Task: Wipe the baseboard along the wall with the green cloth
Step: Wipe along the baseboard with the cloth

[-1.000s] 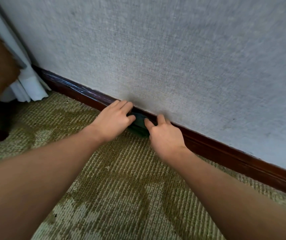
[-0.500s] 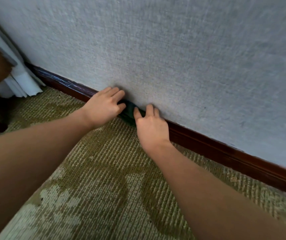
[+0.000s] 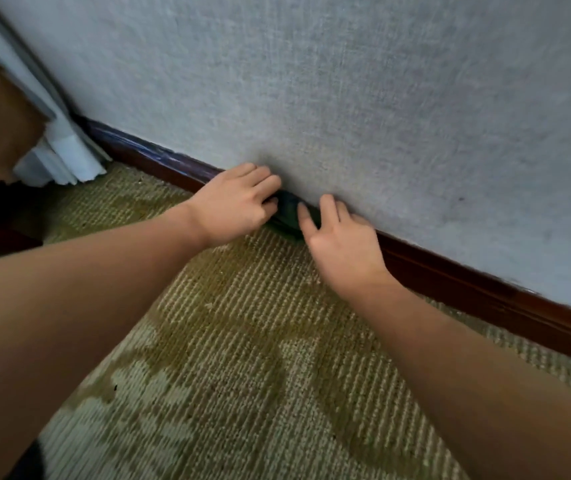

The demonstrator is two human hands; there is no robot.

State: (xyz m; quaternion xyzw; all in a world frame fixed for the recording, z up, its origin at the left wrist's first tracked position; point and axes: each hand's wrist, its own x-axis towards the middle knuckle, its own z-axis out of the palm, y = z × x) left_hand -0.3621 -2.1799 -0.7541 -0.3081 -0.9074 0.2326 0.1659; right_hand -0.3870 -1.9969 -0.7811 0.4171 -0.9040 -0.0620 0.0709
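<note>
Presently listed: green cloth (image 3: 289,212), bunched against the baseboard (image 3: 467,289) between both hands, for firm pressure on the wood. Left hand (image 3: 239,202): grip clamped on the cloth's end with curled fingers, likely to steer it. Right hand (image 3: 341,239): grip apart, thumb flat on the cloth and fingers straight at the foot of the wall (image 3: 381,98), likely steadying.
</note>
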